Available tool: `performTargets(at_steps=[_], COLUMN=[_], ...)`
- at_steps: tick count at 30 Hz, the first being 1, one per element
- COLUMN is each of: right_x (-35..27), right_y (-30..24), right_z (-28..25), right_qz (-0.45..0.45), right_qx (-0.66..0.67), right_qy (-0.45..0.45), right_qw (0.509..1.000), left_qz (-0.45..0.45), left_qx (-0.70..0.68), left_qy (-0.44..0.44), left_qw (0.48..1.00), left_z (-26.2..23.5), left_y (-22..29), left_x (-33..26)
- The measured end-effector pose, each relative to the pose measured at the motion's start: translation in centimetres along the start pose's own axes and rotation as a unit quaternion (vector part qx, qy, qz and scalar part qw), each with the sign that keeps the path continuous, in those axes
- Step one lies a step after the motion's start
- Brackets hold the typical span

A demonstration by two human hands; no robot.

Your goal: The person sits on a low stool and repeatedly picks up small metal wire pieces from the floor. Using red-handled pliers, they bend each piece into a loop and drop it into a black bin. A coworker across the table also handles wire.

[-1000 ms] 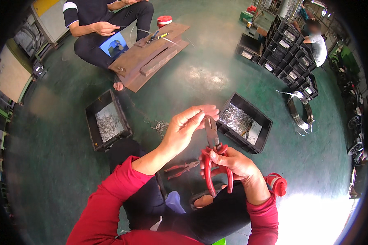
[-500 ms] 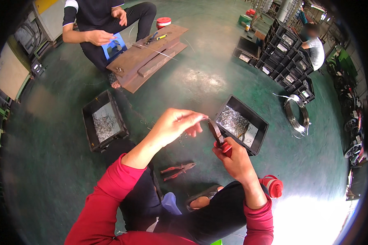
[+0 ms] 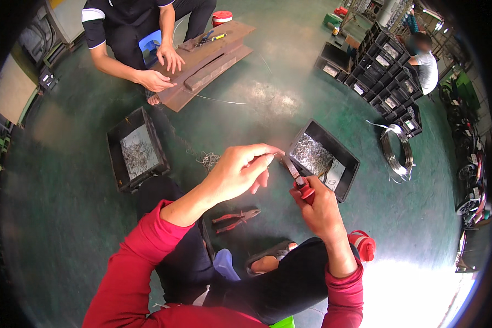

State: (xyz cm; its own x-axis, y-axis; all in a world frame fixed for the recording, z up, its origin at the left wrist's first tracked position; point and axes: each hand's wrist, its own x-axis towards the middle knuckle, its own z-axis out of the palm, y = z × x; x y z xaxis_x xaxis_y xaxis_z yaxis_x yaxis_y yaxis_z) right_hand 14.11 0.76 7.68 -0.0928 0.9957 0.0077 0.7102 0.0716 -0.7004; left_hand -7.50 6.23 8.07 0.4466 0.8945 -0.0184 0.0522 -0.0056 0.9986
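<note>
Pliers (image 3: 296, 177) in right hand (image 3: 320, 210), nose up-left toward left hand (image 3: 240, 172).

Your red-handled pliers (image 3: 299, 183) tilt up-left, jaws toward a small metal piece (image 3: 275, 156) that is too small to identify.

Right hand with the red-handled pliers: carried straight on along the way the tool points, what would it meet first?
The pliers in the right hand point up-left at the left hand's fingertips, which already look in contact, though depth is unclear.
</note>
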Motion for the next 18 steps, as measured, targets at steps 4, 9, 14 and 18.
performTargets(at_steps=[4,9,14,18], right_x=[-0.2,-0.1,0.1,0.1], right_y=[0.3,0.4,0.5,0.3], right_z=[0.6,1.0,1.4,1.0], right_qz=[-0.021,-0.054,-0.094,-0.087], right_qx=[-0.070,-0.142,-0.238,-0.251], right_qy=[0.042,0.090,0.160,0.148], right_qw=[0.996,0.984,0.953,0.953], left_qz=[-0.043,-0.079,-0.112,-0.137], left_qx=[-0.047,-0.129,-0.183,-0.194], left_qy=[-0.013,-0.013,-0.012,0.002], left_qw=[0.998,0.988,0.977,0.971], left_z=[0.1,0.1,-0.1,0.0], left_y=[0.0,-0.3,-0.9,-1.0], left_x=[-0.1,0.0,0.4,0.5])
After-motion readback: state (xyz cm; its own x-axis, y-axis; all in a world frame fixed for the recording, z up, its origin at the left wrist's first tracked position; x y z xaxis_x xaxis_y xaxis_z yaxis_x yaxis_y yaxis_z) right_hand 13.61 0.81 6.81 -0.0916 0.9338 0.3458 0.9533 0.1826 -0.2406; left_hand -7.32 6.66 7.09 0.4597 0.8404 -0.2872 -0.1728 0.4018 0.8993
